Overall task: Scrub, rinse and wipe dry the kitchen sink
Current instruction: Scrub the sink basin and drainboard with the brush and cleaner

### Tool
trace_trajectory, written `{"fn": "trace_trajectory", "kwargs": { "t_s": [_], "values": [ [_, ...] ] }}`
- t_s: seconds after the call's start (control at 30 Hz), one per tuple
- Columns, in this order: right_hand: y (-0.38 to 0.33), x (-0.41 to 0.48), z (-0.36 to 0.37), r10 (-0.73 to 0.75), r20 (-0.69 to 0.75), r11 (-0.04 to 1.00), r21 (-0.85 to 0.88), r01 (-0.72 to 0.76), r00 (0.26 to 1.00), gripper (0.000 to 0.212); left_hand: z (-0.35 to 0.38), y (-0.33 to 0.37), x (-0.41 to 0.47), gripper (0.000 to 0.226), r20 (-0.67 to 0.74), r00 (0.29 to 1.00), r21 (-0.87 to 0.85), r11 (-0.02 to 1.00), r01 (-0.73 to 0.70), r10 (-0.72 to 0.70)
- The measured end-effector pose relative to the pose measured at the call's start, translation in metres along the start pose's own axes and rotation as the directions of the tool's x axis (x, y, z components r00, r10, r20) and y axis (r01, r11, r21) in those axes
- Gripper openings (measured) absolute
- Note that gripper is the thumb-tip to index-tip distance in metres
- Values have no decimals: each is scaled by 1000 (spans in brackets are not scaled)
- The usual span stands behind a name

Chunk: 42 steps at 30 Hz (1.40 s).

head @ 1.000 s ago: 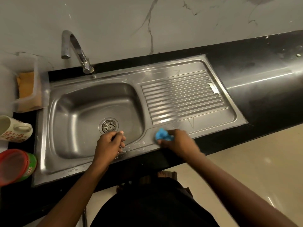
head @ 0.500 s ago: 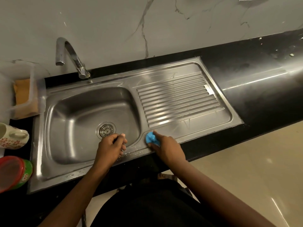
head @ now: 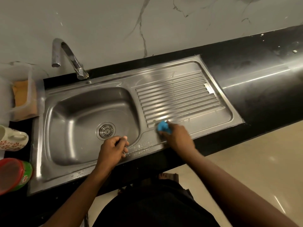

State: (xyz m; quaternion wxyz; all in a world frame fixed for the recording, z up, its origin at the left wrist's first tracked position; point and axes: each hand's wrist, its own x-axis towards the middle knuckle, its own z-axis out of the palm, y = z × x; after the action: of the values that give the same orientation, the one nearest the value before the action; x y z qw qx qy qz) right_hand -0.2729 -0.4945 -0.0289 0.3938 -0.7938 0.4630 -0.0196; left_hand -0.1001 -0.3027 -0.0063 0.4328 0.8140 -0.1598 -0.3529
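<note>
The stainless steel sink point(head: 91, 85) is set into a black counter, with a basin on the left and a ribbed drainboard point(head: 177, 99) on the right. My right hand point(head: 178, 138) grips a small blue scrubber point(head: 163, 126) and presses it onto the drainboard's near left corner. My left hand point(head: 111, 149) rests with curled fingers on the basin's front rim, near the drain point(head: 105, 129), and I see nothing in it. Water droplets sit on the front rim between my hands.
A curved chrome faucet point(head: 68, 54) stands behind the basin. Left of the sink are a clear container with an orange sponge point(head: 21, 95), a floral mug point(head: 11, 138) and a red-lidded green tub point(head: 11, 174). Black counter point(head: 262, 89) extends to the right.
My right hand slid the blue scrubber left along the front rim, then back right and up onto the ribbed drainboard's edge. My left hand stayed on the front rim.
</note>
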Motion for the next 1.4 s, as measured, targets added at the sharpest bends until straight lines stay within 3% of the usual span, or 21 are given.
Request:
{"fn": "trace_trajectory", "kwargs": {
  "t_s": [0.1,0.2,0.3,0.4,0.5,0.63,0.83,1.0,1.2,1.33,1.4],
  "values": [
    [-40,-15,42,-104,103,982,-144,118,989,57,5,4,2,33,6,1000,18,1000,-9,9],
    [-32,-21,38,-176,158,951,-229,209,972,64,9,7,3,33,11,1000,25,1000,-19,19],
    [15,-8,-1,-105,103,975,-184,123,989,66,13,6,2,34,5,1000,-8,1000,-4,4],
    [60,12,-53,14,-54,996,-82,-18,998,62,18,2,0,34,9,1000,-12,1000,15,-15],
    [67,27,-78,67,-155,998,-4,-69,986,56,23,2,-4,34,6,1000,-1,1000,14,-14],
    [22,25,-36,40,-56,998,49,-37,998,41,35,6,-5,34,16,1000,-11,1000,21,-21],
    [-10,-17,13,-170,176,952,-224,208,970,63,52,16,1,34,9,1000,-32,999,19,-19],
    [61,9,-58,-74,81,974,-206,89,994,66,67,18,0,34,10,1000,-31,999,22,-22],
    [111,44,-135,94,-150,995,-12,-97,984,54,82,20,-1,34,2,1000,-30,999,22,-22],
    [65,34,-85,80,-59,996,39,-78,995,43,91,23,0,34,13,1000,-14,1000,17,-17],
    [32,18,-50,2,37,999,-39,-1,999,51,96,25,0,34,22,999,-12,1000,24,-24]
  ]
}}
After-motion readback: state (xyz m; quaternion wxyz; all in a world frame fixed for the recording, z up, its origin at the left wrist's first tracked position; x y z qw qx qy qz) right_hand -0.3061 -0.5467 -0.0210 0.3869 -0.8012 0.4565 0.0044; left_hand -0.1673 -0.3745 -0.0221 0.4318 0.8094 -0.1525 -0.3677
